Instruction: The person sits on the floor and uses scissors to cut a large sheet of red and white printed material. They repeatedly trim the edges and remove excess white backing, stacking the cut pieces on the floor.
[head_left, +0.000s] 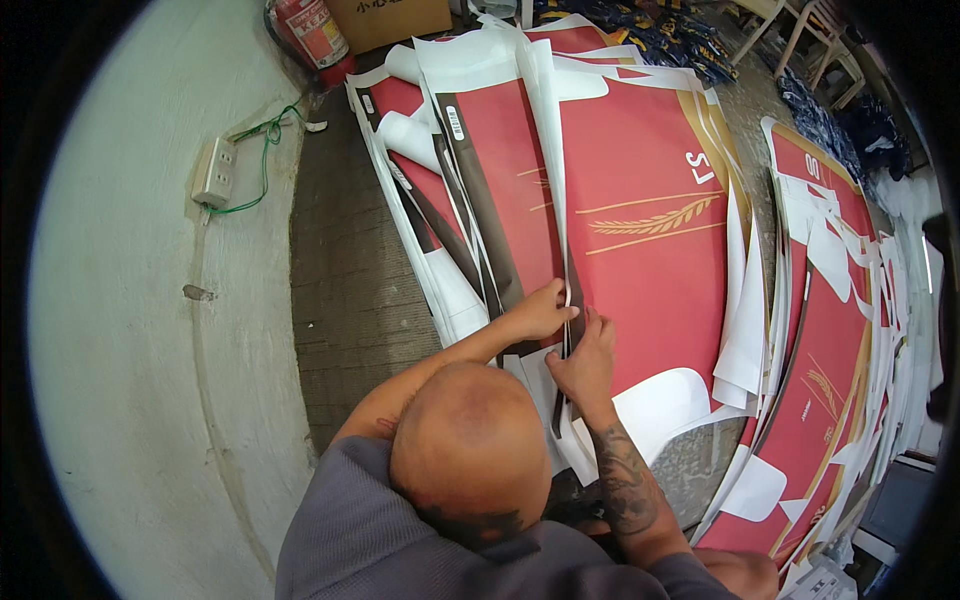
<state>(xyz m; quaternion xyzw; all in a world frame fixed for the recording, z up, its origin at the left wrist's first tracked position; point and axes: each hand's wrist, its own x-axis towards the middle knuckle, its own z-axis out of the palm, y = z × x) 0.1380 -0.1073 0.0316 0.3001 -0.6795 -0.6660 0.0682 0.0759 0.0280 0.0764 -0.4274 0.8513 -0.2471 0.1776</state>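
Neither of my own hands shows. In front of me, at lower middle, a person (470,450) in a grey shirt bends over large red printed sheets (640,280) that bear a gold wheat ear. This person's left hand (541,312) is closed on the upright edge of a sheet, which rises as a long pale fold (545,110). The right hand (590,365), on a tattooed arm, is at the same dark-bordered edge just nearer, thumb out to the left. Whether it grips the edge I cannot tell.
A pale wall with a socket box (215,172) and green wire stands left; a fire extinguisher (312,35) and cardboard box (390,18) are beyond. More red sheets (825,310) with white offcuts lie right. Dark blue printed material (650,35) and chair legs (820,45) are at the far right.
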